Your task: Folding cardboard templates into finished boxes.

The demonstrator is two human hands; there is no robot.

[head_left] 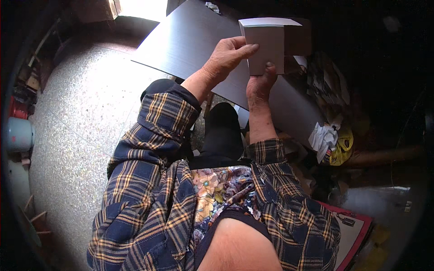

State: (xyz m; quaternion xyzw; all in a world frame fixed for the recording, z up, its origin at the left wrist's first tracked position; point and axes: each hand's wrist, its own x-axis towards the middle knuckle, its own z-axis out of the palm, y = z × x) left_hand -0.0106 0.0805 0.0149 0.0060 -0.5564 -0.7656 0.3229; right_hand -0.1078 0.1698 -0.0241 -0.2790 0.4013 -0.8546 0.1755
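Observation:
I hold a small grey-white cardboard box (270, 43) up in front of me, over a dark board. My left hand (229, 55) grips its left side, with the thumb laid across the front face. My right hand (261, 84) holds the box from below, fingertips pressed on its lower edge. The box's top flap (267, 21) stands open, pale in the light, and its right side is in shadow. Both forearms wear plaid sleeves pushed back from the wrists.
A large dark wood-grain board (190, 40) lies slanted under the box. Speckled stone floor (86, 113) spreads to the left, with a pale round pot (18, 134) at the far left. Crumpled white and yellow bags (334, 142) lie at the right, and a red-edged flat carton (352, 230) at the lower right.

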